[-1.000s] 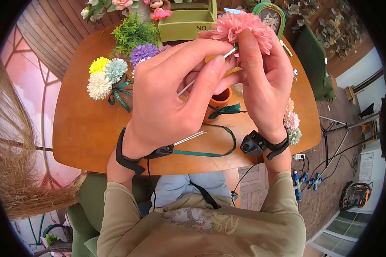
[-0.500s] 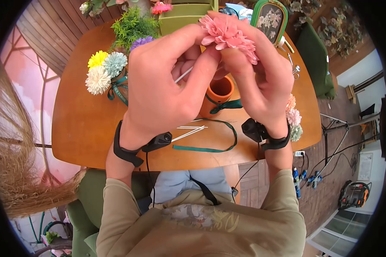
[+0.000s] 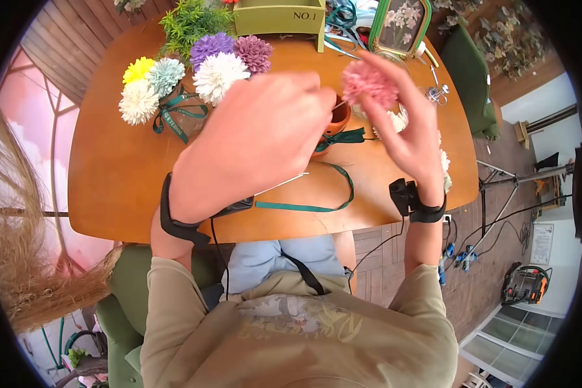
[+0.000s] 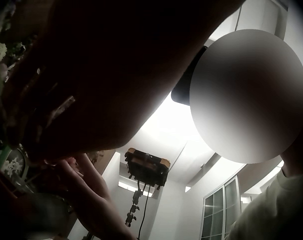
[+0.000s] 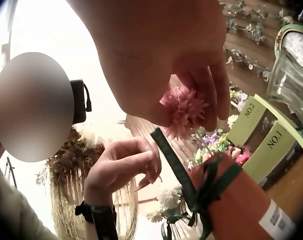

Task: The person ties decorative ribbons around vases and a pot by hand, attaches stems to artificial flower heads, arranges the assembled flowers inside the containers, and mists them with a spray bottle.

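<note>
My right hand (image 3: 410, 126) holds a pink artificial flower (image 3: 370, 84) by its head, between thumb and fingers. The flower's thin pale stem points down towards the mouth of an orange pot (image 5: 234, 200), which has a dark green ribbon bow (image 3: 346, 136) round it. To the left of the pot is my left hand (image 3: 255, 139), blurred in the head view, its back covering part of the table. The right wrist view shows that left hand with loosely bent fingers (image 5: 129, 162), apart from the flower and holding nothing. Its own wrist view is very dark.
White, purple and mauve flowers (image 3: 220, 76) stand at the back left, beside a ribbon-tied bunch (image 3: 139, 103). A green box marked NO.1 (image 3: 281, 19), an oval frame (image 3: 401, 26) and scissors (image 3: 437, 96) lie behind. Loose green ribbon (image 3: 352, 187) and white sticks (image 3: 284, 183) lie in front.
Both hands worked at the flower and its white stem before; now the left hand has let go and moved left. The right hand has brought the flower down close to the pot.
</note>
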Action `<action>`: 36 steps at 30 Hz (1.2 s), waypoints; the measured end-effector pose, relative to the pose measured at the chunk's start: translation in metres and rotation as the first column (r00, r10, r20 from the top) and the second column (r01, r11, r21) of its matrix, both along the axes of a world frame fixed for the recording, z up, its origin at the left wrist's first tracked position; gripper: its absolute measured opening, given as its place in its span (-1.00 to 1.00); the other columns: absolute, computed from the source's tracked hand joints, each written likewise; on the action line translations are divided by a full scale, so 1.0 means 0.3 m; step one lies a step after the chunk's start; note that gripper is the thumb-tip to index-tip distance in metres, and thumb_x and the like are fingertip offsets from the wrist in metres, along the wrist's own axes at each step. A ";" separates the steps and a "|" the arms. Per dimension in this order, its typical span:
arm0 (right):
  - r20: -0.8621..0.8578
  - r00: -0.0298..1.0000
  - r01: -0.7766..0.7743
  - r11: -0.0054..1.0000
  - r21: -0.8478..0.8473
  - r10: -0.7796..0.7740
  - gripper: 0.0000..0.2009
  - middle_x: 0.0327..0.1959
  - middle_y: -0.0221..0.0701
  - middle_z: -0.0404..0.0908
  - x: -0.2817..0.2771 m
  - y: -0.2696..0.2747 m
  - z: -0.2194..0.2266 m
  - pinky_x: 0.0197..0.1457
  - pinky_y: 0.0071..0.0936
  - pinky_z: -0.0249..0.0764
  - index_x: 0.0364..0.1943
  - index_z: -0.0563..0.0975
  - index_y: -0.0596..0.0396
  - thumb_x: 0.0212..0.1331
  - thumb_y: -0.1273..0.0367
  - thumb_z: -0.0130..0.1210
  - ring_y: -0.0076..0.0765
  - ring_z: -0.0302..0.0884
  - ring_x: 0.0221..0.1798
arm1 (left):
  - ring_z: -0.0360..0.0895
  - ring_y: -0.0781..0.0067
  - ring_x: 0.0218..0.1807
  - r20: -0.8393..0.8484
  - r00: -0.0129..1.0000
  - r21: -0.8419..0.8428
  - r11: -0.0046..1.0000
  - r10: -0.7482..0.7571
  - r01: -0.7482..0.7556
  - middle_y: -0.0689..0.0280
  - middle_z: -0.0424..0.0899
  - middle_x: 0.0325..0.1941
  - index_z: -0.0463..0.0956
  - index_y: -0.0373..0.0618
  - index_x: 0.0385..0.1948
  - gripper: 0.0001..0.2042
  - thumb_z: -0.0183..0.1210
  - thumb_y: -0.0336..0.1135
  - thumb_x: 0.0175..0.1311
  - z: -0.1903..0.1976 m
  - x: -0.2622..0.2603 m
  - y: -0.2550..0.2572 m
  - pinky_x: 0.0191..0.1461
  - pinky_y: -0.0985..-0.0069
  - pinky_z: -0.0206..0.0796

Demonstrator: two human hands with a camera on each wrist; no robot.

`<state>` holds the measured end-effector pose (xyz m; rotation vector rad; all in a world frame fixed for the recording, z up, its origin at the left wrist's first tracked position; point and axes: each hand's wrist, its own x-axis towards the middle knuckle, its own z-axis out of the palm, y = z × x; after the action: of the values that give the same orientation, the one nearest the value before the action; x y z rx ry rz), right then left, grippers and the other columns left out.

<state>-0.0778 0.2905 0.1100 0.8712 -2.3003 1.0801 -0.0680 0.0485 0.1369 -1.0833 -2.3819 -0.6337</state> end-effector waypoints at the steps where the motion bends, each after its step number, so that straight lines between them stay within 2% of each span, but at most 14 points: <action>1: 0.000 1.000 0.000 1.000 -0.001 0.000 -0.53 0.11 -0.15 0.70 0.000 -0.004 -0.018 0.15 -0.32 0.60 0.32 0.51 0.13 0.33 0.44 0.24 -0.19 0.72 0.09 | 0.61 0.13 -0.33 0.071 0.996 -0.147 0.987 -0.061 0.070 0.15 0.58 -0.36 0.58 -0.25 -0.34 -0.91 0.25 -0.43 0.26 -0.029 0.001 0.005 -0.30 0.25 0.45; 4: 0.029 0.999 0.018 0.982 0.188 -0.024 -0.40 0.12 -0.10 0.61 0.009 -0.002 -0.059 0.13 -0.18 0.58 0.45 0.37 0.02 0.34 0.35 0.26 0.08 0.63 0.09 | 0.64 0.11 -0.25 0.141 0.983 -0.288 0.945 -0.117 0.153 0.15 0.59 -0.32 0.57 -0.26 -0.32 -0.90 0.25 -0.46 0.17 -0.125 0.026 0.020 -0.30 0.21 0.48; 7: 0.013 1.000 -0.003 0.981 0.192 0.000 -0.38 0.18 -0.09 0.56 0.016 0.006 -0.080 0.18 -0.17 0.55 0.47 0.35 0.03 0.35 0.32 0.27 0.11 0.60 0.13 | 0.66 0.11 -0.21 0.196 0.975 -0.437 0.880 -0.108 0.186 0.15 0.60 -0.29 0.55 -0.29 -0.30 -0.85 0.24 -0.50 0.08 -0.250 0.063 0.033 -0.32 0.23 0.51; 11: 0.067 0.996 0.051 0.998 0.022 -0.052 -0.38 0.27 -0.10 0.51 0.045 0.043 -0.076 0.22 -0.23 0.53 0.48 0.33 0.04 0.36 0.35 0.26 -0.05 0.61 0.15 | 0.67 0.19 -0.20 0.173 0.985 -0.610 0.784 -0.009 0.114 0.14 0.59 -0.28 0.51 -0.32 -0.28 -0.76 0.25 -0.53 -0.03 -0.379 0.099 0.037 -0.38 0.35 0.53; 12: 0.067 0.992 0.115 0.992 -0.048 -0.111 -0.42 0.30 -0.15 0.51 0.048 0.069 -0.089 0.10 -0.30 0.59 0.45 0.37 0.06 0.36 0.37 0.26 -0.18 0.66 0.03 | 0.67 0.19 -0.20 0.170 0.985 -0.606 0.786 -0.020 0.121 0.14 0.59 -0.28 0.51 -0.32 -0.28 -0.76 0.25 -0.53 -0.03 -0.396 0.101 0.038 -0.38 0.35 0.53; 15: 0.177 0.918 0.370 0.926 -0.071 -0.354 -0.50 0.28 -0.18 0.52 0.057 0.192 -0.136 -0.10 -0.34 0.62 0.37 0.44 0.07 0.36 0.39 0.26 -0.24 0.69 -0.19 | 0.66 0.27 -0.22 0.086 0.996 -0.593 0.805 0.036 0.023 0.16 0.58 -0.31 0.51 -0.29 -0.31 -0.77 0.28 -0.52 -0.05 -0.437 0.116 0.047 -0.42 0.42 0.52; 16: 0.176 0.918 0.371 0.926 -0.065 -0.355 -0.50 0.28 -0.18 0.52 0.052 0.233 -0.157 -0.10 -0.34 0.62 0.37 0.44 0.07 0.36 0.39 0.26 -0.24 0.69 -0.19 | 0.65 0.30 -0.22 0.054 0.998 -0.614 0.789 0.028 0.011 0.16 0.57 -0.32 0.52 -0.28 -0.31 -0.77 0.29 -0.50 -0.06 -0.445 0.116 0.048 -0.43 0.44 0.51; 18: 0.057 0.846 0.503 0.828 0.246 -0.531 -0.57 0.22 -0.19 0.53 0.039 0.290 -0.198 -0.26 -0.28 0.61 0.27 0.50 0.04 0.35 0.33 0.27 -0.18 0.70 -0.34 | 0.63 0.33 -0.23 0.026 0.999 -0.632 0.775 0.022 -0.001 0.17 0.57 -0.32 0.52 -0.26 -0.32 -0.77 0.30 -0.49 -0.06 -0.452 0.120 0.049 -0.44 0.46 0.50; 19: 0.056 0.848 0.499 0.830 0.249 -0.526 -0.57 0.22 -0.19 0.53 0.042 0.284 -0.212 -0.26 -0.28 0.61 0.27 0.50 0.04 0.35 0.33 0.27 -0.18 0.70 -0.34 | 0.63 0.35 -0.23 0.032 0.999 -0.650 0.760 0.019 0.006 0.19 0.57 -0.33 0.52 -0.25 -0.32 -0.77 0.30 -0.49 -0.06 -0.453 0.119 0.047 -0.44 0.48 0.49; 21: -0.033 0.791 0.540 0.670 0.509 -0.611 -0.57 0.16 -0.16 0.54 0.058 0.269 -0.233 -0.27 -0.18 0.61 0.25 0.49 -0.01 0.34 0.27 0.29 -0.04 0.69 -0.36 | 0.63 0.37 -0.23 0.033 0.999 -0.668 0.744 0.019 0.008 0.20 0.57 -0.34 0.53 -0.24 -0.33 -0.77 0.30 -0.48 -0.06 -0.445 0.115 0.043 -0.44 0.49 0.49; 22: 0.043 0.797 0.488 0.683 0.543 -0.603 -0.57 0.12 -0.16 0.54 0.064 0.268 -0.242 -0.27 -0.08 0.60 0.21 0.49 -0.02 0.32 0.22 0.30 0.07 0.68 -0.30 | 0.63 0.36 -0.22 0.027 0.999 -0.650 0.760 0.019 0.003 0.21 0.57 -0.35 0.53 -0.24 -0.32 -0.77 0.30 -0.49 -0.07 -0.433 0.115 0.041 -0.44 0.48 0.48; 25: -0.016 0.865 0.407 0.684 0.606 -0.501 -0.62 0.11 -0.18 0.53 0.041 0.309 -0.320 -0.25 -0.07 0.60 0.14 0.49 0.00 0.31 0.25 0.30 0.07 0.68 -0.26 | 0.63 0.34 -0.22 0.048 0.999 -0.620 0.784 0.024 0.010 0.22 0.58 -0.36 0.54 -0.24 -0.30 -0.76 0.30 -0.51 -0.07 -0.403 0.113 0.039 -0.45 0.45 0.48; 30: 0.085 0.842 0.451 0.782 0.431 -0.532 -0.67 -0.06 -0.23 0.58 0.040 0.294 -0.296 -0.27 -0.13 0.56 0.05 0.47 0.07 0.31 0.30 0.31 0.04 0.66 -0.28 | 0.63 0.30 -0.22 0.078 0.996 -0.569 0.822 0.039 0.012 0.22 0.59 -0.35 0.55 -0.24 -0.26 -0.74 0.30 -0.52 -0.07 -0.358 0.111 0.028 -0.45 0.40 0.46; 36: 0.338 0.803 0.505 0.861 0.052 -0.491 -0.73 -0.08 -0.34 0.56 0.093 0.259 -0.230 -0.33 -0.47 0.52 0.07 0.48 0.17 0.43 0.35 0.22 -0.45 0.62 -0.33 | 0.62 0.28 -0.22 0.030 0.999 -0.484 0.875 0.040 -0.020 0.23 0.55 -0.38 0.55 -0.21 -0.24 -0.74 0.28 -0.51 -0.03 -0.300 0.119 0.012 -0.44 0.37 0.45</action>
<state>-0.0498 0.3681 0.0409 0.0252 -2.5604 1.0850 -0.0324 0.0521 0.0469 -1.2307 -2.6617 -0.0325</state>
